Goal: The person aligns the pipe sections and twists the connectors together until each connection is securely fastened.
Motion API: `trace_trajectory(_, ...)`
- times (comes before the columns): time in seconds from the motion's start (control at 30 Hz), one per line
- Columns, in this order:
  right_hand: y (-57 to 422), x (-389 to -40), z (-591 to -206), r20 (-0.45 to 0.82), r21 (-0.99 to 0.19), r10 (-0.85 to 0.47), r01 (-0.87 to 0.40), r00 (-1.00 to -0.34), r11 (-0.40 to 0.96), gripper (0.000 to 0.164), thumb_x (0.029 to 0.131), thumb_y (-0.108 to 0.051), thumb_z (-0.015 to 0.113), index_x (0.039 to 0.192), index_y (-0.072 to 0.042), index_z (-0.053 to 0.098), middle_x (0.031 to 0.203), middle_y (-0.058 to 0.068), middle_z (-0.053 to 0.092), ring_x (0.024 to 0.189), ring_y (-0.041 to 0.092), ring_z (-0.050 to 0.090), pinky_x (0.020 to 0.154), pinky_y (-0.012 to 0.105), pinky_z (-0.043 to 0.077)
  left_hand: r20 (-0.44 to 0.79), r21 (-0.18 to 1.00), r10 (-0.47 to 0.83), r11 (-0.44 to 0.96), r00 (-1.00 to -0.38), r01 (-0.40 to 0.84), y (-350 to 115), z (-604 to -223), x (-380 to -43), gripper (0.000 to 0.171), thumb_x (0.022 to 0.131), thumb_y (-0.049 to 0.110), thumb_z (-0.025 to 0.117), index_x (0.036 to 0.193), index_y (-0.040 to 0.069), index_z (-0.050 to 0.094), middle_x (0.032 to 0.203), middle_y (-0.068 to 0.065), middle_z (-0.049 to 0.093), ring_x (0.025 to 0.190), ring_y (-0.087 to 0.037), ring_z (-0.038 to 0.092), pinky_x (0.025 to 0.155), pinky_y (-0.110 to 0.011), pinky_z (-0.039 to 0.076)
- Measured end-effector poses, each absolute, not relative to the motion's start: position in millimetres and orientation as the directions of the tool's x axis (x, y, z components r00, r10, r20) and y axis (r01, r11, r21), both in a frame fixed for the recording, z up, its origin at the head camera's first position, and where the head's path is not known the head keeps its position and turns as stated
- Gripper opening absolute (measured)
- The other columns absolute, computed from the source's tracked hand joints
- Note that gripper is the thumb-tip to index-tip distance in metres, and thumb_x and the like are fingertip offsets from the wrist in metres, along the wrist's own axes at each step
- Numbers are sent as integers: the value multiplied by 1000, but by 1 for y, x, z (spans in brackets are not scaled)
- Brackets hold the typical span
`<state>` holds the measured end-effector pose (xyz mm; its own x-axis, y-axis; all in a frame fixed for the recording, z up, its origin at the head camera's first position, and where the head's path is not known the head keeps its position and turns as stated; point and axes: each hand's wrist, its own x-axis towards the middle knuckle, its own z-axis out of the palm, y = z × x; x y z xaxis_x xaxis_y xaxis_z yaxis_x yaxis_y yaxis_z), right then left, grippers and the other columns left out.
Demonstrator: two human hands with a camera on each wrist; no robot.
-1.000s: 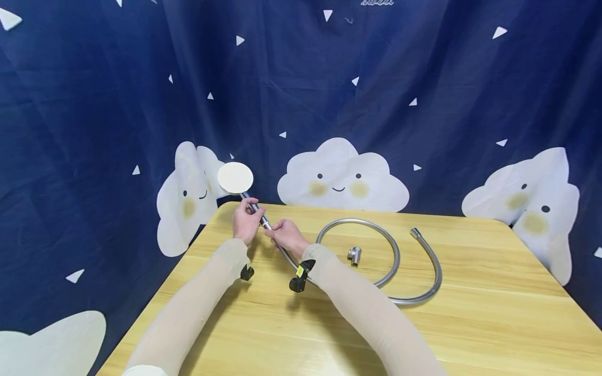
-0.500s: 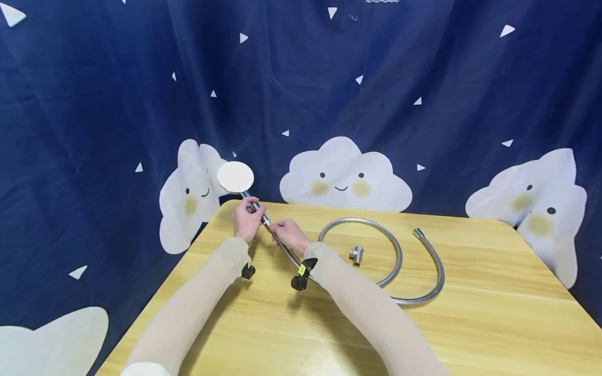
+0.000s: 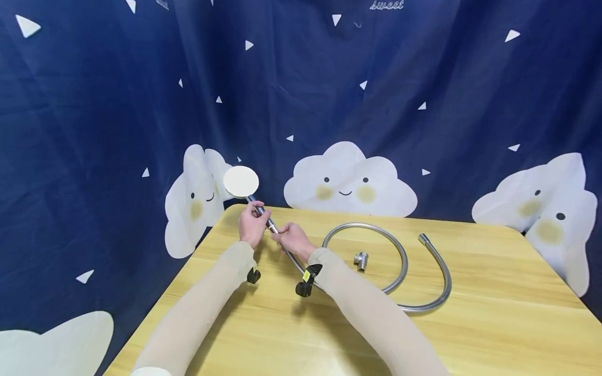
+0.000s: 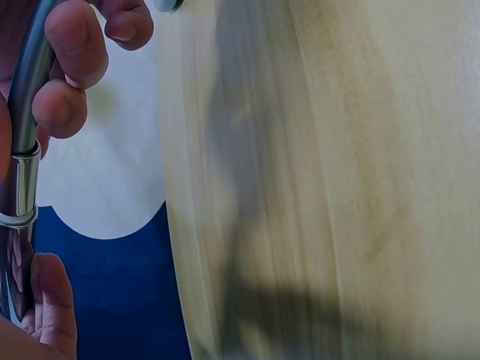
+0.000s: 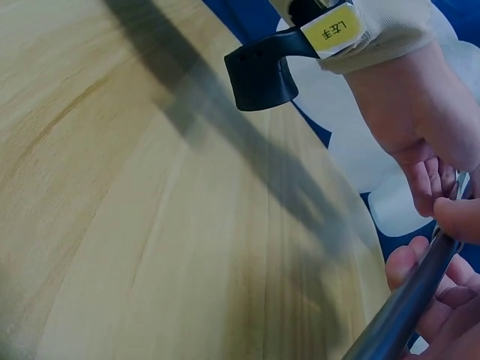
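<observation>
Shower head [image 3: 241, 181]: round white disc, shiny metal handle, held tilted at table's [image 3: 494, 308] far left corner, disc end up-left. Left hand [image 3: 252, 225] grips handle. Grey hose [image 3: 406, 261]: metal end meets handle's end, right hand [image 3: 295, 239] pinches near the joint. Rest curves on table, 1 big loop, other metal-tipped end right of it.

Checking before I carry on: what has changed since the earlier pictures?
Little: the head view shifted, so everything appears slightly further right and lower. The right hand may have adjusted its fingers on the hose, too slightly to be sure. Nothing was taken or let go: the left hand still holds the shower head, the right the hose. The fitting stays inside the hose's curve.
</observation>
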<state>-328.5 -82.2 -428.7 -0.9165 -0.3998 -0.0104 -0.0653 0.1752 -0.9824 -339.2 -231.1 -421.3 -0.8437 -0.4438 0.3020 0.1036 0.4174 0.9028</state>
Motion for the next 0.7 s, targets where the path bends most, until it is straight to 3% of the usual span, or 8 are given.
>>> trace_trajectory(0.13,-81,-330,-422,7,-981,-411,-85,-912,172,12,95,-12,67,91,-4,59,72,5,58,56,17,53,61,41,55,313,900,-439,420,-842,115,-232,-417,-342,28,90,22,75,116,16,66,86,-9,66,76,-21,60,74,-32,42)
trace_trajectory(0.27,-80,-329,-417,6,-981,-420,-88,-907,175,17,99,-15,60,95,1,66,76,9,59,61,20,55,69,47,57,303,904,-436,413,-848,111,-232,-413,-343,29,90,22,74,117,17,65,87,-9,66,75,-21,60,72,-32,44)
trace_trajectory(0.47,-81,-328,-415,-36,-973,-430,-66,-902,220,33,103,-20,52,112,8,68,86,20,64,64,25,58,63,37,54,308,901,-447,419,-840,107,-233,-414,-343,28,90,21,75,116,17,66,87,-10,67,77,-22,59,72,-32,43)
trace_trajectory(0.6,-82,-327,-416,-61,-974,-418,-36,-907,222,32,102,-24,56,109,4,68,95,28,66,63,26,59,60,33,51,296,903,-448,419,-844,95,-234,-418,-341,28,90,23,75,116,16,65,89,-11,68,77,-22,61,71,-32,44)
trace_trajectory(0.7,-83,-326,-420,-65,-979,-409,-21,-910,203,25,98,-23,63,107,0,61,91,24,66,60,22,57,62,38,54,286,905,-450,417,-846,84,-235,-420,-341,28,91,23,74,116,17,65,88,-11,69,77,-22,62,72,-32,45)
